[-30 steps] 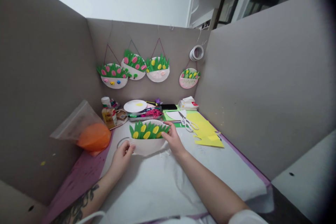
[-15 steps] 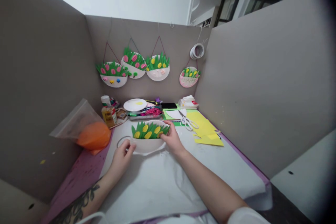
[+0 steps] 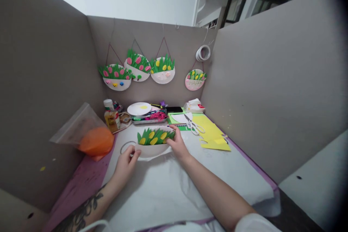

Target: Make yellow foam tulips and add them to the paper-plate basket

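Note:
Between my hands is a paper-plate flower basket [image 3: 152,150], a white pocket with green paper grass and yellow paper flowers rising out of it. My left hand [image 3: 128,159] pinches its lower left edge, thumb in front. On the right side my right hand [image 3: 178,144] grips the rim, with the thumb over the grass and the fingers behind the plate. The basket is held just above or against the white table cover [image 3: 163,195]; which of these I cannot tell. A thin dark ring-shaped line [image 3: 125,146] shows on the cover beside my left hand.
Four similar baskets, one being a pink-flowered one [image 3: 116,77], hang on the grey back panel. Behind my hands are a supply tray [image 3: 149,120], a white plate [image 3: 137,109], scissors [image 3: 193,126] and yellow paper [image 3: 210,128]. Left are a glue bottle [image 3: 112,121] and an orange-filled bag [image 3: 95,139].
The top of the basket tips slightly away from me. Both hands keep their hold, and the whole view has shifted slightly.

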### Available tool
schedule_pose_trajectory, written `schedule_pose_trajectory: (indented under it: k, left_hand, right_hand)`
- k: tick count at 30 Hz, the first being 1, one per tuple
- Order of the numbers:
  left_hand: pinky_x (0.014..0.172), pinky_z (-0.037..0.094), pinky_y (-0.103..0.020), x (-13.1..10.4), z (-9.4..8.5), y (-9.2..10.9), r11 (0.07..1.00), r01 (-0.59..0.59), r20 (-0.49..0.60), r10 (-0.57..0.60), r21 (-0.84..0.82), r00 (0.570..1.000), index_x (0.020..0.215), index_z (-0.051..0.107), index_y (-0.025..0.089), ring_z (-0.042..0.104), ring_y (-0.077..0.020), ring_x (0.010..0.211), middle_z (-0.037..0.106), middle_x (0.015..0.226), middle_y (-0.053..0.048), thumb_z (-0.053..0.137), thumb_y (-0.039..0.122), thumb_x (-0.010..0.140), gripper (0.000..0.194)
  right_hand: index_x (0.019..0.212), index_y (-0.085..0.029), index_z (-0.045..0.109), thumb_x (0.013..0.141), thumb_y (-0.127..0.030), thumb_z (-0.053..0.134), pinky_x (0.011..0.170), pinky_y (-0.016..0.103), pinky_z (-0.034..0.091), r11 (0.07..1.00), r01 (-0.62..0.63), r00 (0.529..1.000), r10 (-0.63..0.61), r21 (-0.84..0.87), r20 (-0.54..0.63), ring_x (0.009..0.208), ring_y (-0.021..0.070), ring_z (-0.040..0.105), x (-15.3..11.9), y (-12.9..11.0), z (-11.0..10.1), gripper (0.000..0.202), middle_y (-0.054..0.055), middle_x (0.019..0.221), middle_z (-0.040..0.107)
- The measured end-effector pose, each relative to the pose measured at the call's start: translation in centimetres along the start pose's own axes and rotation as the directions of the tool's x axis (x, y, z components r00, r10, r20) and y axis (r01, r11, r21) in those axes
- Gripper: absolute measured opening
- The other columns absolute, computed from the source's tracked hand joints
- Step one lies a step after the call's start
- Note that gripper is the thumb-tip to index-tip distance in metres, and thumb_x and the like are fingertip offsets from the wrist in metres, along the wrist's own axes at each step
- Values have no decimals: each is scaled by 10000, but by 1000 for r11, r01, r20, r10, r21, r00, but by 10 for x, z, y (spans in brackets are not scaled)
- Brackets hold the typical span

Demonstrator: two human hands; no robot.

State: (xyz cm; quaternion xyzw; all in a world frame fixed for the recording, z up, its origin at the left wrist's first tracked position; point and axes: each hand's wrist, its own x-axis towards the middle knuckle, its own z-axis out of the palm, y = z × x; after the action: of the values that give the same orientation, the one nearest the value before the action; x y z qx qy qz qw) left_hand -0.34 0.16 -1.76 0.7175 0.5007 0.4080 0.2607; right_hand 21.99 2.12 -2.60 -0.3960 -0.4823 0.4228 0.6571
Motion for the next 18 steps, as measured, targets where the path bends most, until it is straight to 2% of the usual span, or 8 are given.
schedule_pose_trajectory:
  k: [4,10,18]
  left_hand:
    - [496,265,-223,-2,1,0,1000,-9,-8,9,26,1000,641,327,214,347,-114,513,291,565,62,431,413,809,280]
    - [499,264,-222,-2,0,-2,1000,-3,3,3,31,1000,643,325,215,352,-115,519,292,565,62,425,419,813,284]
    - [502,274,-221,0,0,0,1000,12,-3,-12,4,1000,634,329,212,352,-114,527,298,572,59,431,419,809,290]
  right_hand:
    - [1173,-223,422,603,-125,576,801,298,443,997,27,999,-29,-71,-32,940,193,524,2,4,-3,599,28,1024,557]
    - [1176,-228,425,578,-105,545,783,302,451,996,33,999,-35,-79,-17,917,196,535,2,9,-4,623,28,1023,560]
    - [1149,-231,447,554,-92,597,782,292,449,990,47,999,-50,-133,-21,931,194,537,5,8,-4,629,28,1059,554]
